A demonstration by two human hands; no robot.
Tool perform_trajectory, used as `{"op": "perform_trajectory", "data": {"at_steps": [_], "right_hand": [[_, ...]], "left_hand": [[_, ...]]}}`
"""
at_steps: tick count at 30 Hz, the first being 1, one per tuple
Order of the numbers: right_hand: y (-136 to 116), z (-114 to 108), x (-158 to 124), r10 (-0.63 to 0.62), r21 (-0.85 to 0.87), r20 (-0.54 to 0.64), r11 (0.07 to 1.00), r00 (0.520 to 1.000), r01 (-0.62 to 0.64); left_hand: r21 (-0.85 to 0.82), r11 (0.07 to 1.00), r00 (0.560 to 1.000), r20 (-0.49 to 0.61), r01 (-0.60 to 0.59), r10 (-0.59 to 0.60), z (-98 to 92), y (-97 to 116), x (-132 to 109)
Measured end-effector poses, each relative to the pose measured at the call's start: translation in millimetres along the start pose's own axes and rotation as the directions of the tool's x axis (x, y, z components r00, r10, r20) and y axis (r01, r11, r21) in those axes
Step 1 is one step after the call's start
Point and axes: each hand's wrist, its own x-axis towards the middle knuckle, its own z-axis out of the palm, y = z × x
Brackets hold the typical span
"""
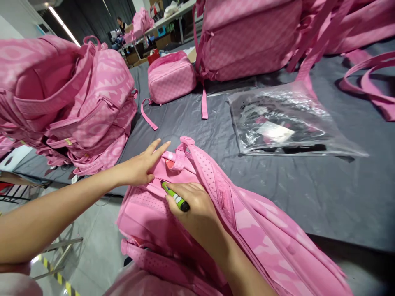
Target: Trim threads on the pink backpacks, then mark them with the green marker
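A pink backpack (148,213) leans against the table's near edge, its back panel and perforated shoulder straps facing me. Spread over the top of its back panel, my left hand (142,166) has its fingers apart and holds nothing. In my right hand (196,207) is a green marker pen (175,196) with a black end, its other end close to the fabric just right of my left thumb. Whether the pen touches the cloth I cannot tell. Near both hands stands the pink top loop (179,158) of the bag.
Stacked pink bags (89,102) stand at the left. Behind lie a small checked pouch (173,78) and a large checked backpack (247,41). A clear plastic bag (286,119) with dark contents rests on the grey-covered table (308,189). A person (121,25) is far back.
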Motion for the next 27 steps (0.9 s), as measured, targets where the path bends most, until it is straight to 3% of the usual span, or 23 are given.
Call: {"op": "perform_trajectory", "data": {"at_steps": [4, 8, 14, 21, 27], "right_hand": [[0.5, -4.6, 2.0, -0.002, 0.019, 0.048, 1.0, 0.999, 0.001], [-2.1, -9.5, 2.7, 0.002, -0.015, 0.11, 1.0, 0.994, 0.0], [3.2, -6.1, 5.8, 0.056, -0.044, 0.143, 0.998, 0.988, -0.05], [9.6, 10.8, 16.1, 0.042, 0.035, 0.171, 0.998, 0.984, -0.049], [12.2, 12.0, 18.6, 0.068, -0.109, 0.166, 0.993, 0.984, -0.05]], "left_hand": [[-0.038, 0.992, 0.992, -0.025, 0.123, -0.124, -1.2, 1.3, 0.8], [0.04, 0.977, 0.976, 0.048, 0.211, -0.213, -6.8, 5.9, 5.0], [0.043, 0.981, 0.975, 0.107, 0.191, -0.194, -13.0, 5.7, 15.1], [0.013, 0.984, 0.975, 0.132, 0.179, -0.179, -9.5, 0.1, 22.6], [0.035, 0.989, 0.98, 0.134, 0.146, -0.15, -6.9, -5.3, 28.6]]}}
